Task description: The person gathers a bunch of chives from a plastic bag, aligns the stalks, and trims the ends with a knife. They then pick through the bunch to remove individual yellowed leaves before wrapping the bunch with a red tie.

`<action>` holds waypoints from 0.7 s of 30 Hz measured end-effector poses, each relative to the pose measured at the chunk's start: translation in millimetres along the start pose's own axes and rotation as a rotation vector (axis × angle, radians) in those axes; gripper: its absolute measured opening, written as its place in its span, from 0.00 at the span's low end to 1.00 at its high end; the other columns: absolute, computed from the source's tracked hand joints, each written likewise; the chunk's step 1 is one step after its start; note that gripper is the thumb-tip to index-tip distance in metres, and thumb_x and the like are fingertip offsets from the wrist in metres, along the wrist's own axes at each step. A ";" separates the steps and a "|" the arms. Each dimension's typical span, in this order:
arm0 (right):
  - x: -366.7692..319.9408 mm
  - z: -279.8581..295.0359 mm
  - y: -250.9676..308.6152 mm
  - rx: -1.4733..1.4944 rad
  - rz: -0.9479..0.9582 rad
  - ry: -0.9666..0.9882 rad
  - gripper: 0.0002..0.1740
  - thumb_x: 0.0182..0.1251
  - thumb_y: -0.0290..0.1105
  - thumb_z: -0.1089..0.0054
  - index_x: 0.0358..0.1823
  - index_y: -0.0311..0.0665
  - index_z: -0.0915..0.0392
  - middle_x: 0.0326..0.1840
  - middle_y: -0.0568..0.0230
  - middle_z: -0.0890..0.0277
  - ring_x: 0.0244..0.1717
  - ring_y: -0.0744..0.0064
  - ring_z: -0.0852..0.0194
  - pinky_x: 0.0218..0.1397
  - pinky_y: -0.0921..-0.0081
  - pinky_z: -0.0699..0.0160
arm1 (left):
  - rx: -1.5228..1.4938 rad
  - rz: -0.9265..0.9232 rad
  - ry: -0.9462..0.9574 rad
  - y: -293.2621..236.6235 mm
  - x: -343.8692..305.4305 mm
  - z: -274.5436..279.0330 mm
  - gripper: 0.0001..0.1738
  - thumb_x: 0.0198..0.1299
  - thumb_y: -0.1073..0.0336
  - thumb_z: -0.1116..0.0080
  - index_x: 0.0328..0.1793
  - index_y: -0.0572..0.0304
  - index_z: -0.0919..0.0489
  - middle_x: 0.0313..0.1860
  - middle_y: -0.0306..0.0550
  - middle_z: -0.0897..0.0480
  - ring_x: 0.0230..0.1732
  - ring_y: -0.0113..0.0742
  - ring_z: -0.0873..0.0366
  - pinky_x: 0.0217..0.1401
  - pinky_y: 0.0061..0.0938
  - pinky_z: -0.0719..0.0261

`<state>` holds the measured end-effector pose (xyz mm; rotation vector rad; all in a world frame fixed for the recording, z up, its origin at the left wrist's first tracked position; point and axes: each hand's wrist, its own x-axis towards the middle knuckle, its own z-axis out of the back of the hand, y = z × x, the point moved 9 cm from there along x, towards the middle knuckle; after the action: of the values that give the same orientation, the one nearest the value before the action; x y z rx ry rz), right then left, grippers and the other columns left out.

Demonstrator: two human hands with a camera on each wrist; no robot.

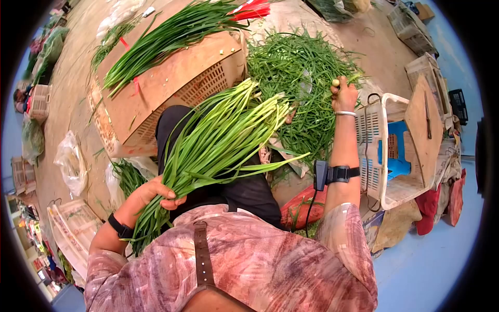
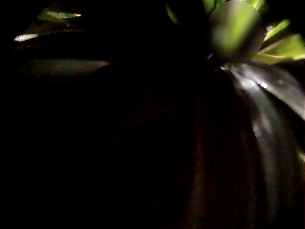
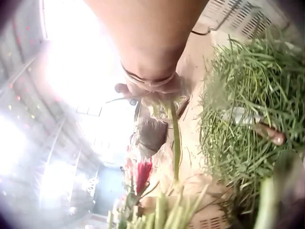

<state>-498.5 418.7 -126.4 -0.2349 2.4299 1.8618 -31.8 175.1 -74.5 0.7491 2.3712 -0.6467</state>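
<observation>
My left hand (image 1: 158, 194) grips a thick bunch of garlic chives (image 1: 223, 135) by its leafy end, across the lap. The pale stalk ends fan out towards the upper right. The left wrist view is nearly black, with only a few leaves (image 2: 281, 47) showing. Out over the right edge of a heap of loose green leaves (image 1: 306, 57), my right hand (image 1: 345, 96) has its fingers curled and pinches some chive trimmings. A green strand (image 3: 176, 143) hangs below it in the right wrist view. A knife with a wooden handle (image 3: 271, 134) lies on the heap.
Another chive bunch (image 1: 166, 44) with red ties lies on a board (image 1: 202, 54) over a plastic crate (image 1: 213, 80) at the upper left. To the right stands a white crate (image 1: 370, 151) with a wooden board (image 1: 423, 135). Plastic bags (image 1: 71, 161) lie on the floor at left.
</observation>
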 end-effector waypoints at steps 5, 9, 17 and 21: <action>-127.6 -109.7 -5.8 -0.844 0.025 0.684 0.37 0.45 0.44 0.28 0.53 0.30 0.34 0.41 0.50 0.23 0.36 0.67 0.24 0.40 0.71 0.23 | 0.011 -0.014 -0.027 -1.9 4.9 -5.2 0.32 0.42 0.77 0.42 0.58 0.67 0.36 0.28 0.60 0.27 0.12 0.27 0.39 0.15 0.20 0.41; -130.7 -122.7 -44.3 -1.001 0.193 0.730 0.37 0.40 0.40 0.28 0.51 0.27 0.31 0.45 0.42 0.25 0.45 0.54 0.25 0.51 0.67 0.27 | 0.131 -0.095 -0.114 -13.8 5.4 -11.9 0.31 0.41 0.75 0.39 0.56 0.68 0.34 0.27 0.58 0.26 0.12 0.28 0.37 0.15 0.20 0.39; -124.2 -93.3 13.7 -0.938 0.308 0.396 0.11 0.51 0.18 0.51 0.37 0.32 0.23 0.32 0.49 0.22 0.33 0.59 0.21 0.40 0.68 0.24 | 0.246 -0.169 -0.251 -18.3 -1.4 -0.8 0.27 0.39 0.78 0.40 0.51 0.70 0.30 0.26 0.55 0.23 0.13 0.30 0.35 0.17 0.21 0.36; -93.7 -66.5 -11.4 -0.605 0.077 0.308 0.10 0.55 0.15 0.52 0.33 0.31 0.22 0.27 0.59 0.22 0.22 0.71 0.27 0.25 0.76 0.28 | 0.095 -0.082 -0.171 -3.6 6.4 8.3 0.32 0.40 0.78 0.41 0.57 0.68 0.34 0.27 0.60 0.26 0.11 0.30 0.40 0.15 0.24 0.43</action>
<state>-401.8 359.0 -105.9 -0.4958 1.9712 2.7319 -35.4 169.9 -83.6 0.6124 2.2366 -0.8286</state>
